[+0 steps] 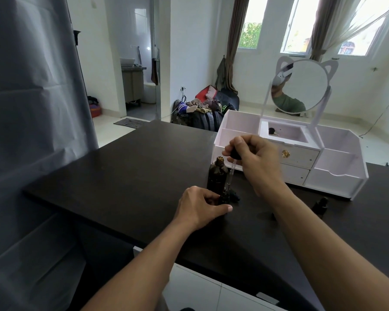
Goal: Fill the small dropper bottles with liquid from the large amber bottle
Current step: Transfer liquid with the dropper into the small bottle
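The large amber bottle (217, 173) stands uncapped on the dark table (126, 176). Just in front of it, my left hand (200, 207) grips a small dark dropper bottle (224, 197), mostly hidden by the fingers. My right hand (254, 158) pinches the black bulb of a glass dropper (230, 173), held upright with its tip at the small bottle's mouth. Another small capped dropper bottle (319, 205) stands to the right, beside my right forearm. A dark cap (235, 196) lies right behind the held bottle.
A white desktop organiser (337, 176) with drawers and a cat-ear mirror (301, 86) stands at the back right; a dark dropper cap (272, 131) lies in its top compartment. The table's front edge runs close to my forearms. A grey curtain hangs at left.
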`<state>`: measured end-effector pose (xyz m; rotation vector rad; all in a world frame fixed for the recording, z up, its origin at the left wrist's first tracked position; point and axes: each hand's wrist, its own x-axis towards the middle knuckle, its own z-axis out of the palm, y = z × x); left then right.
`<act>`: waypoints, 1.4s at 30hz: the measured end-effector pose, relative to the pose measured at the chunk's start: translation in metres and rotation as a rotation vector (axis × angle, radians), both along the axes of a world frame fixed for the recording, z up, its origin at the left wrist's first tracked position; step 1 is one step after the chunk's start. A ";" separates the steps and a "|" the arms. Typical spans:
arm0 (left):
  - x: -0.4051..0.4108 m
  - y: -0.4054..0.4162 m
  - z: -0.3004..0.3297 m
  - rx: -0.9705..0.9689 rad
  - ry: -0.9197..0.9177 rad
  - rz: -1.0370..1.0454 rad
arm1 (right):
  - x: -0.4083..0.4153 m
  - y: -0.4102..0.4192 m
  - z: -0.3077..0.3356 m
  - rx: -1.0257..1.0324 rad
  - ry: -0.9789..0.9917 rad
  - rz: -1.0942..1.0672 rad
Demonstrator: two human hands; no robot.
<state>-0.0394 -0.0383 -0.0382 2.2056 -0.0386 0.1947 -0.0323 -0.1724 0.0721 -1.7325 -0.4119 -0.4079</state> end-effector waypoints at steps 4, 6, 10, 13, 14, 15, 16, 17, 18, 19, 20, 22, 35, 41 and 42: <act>0.000 0.000 -0.001 -0.011 0.004 0.004 | 0.000 0.001 -0.005 0.027 0.004 0.001; 0.000 0.001 -0.001 -0.010 -0.002 -0.001 | 0.001 0.001 -0.006 0.048 0.011 0.005; -0.001 0.001 0.000 -0.007 -0.008 -0.006 | 0.003 0.002 -0.008 0.065 0.011 0.021; -0.002 0.001 0.001 -0.007 -0.015 -0.006 | 0.002 0.002 -0.008 0.078 0.014 0.038; -0.002 0.001 0.001 -0.007 -0.016 -0.008 | 0.002 0.002 -0.008 0.081 0.012 0.043; -0.002 0.001 0.001 -0.007 -0.018 -0.011 | 0.002 0.002 -0.008 0.081 0.007 0.047; -0.002 0.001 0.001 -0.007 -0.019 -0.014 | 0.002 0.001 -0.007 0.075 0.003 0.051; -0.002 0.001 0.001 -0.008 -0.018 -0.015 | 0.001 0.001 -0.007 0.067 0.000 0.053; -0.002 0.001 0.001 -0.008 -0.017 -0.015 | 0.001 0.001 -0.007 0.063 -0.001 0.054; -0.002 0.001 0.001 -0.008 -0.016 -0.013 | 0.001 0.001 -0.008 0.063 -0.001 0.055; -0.002 0.001 0.000 -0.008 -0.015 -0.010 | 0.000 0.001 -0.008 0.066 -0.002 0.055; -0.002 0.001 0.000 -0.008 -0.013 -0.005 | 0.000 0.001 -0.008 0.066 -0.003 0.051; -0.001 0.002 -0.004 -0.025 -0.044 -0.047 | 0.005 -0.001 0.036 0.133 -0.094 0.005; 0.000 0.001 -0.004 -0.011 -0.039 -0.029 | 0.022 0.010 0.050 0.156 -0.181 -0.060; 0.000 0.001 -0.003 -0.011 -0.034 -0.022 | 0.024 0.012 0.048 0.146 -0.181 -0.060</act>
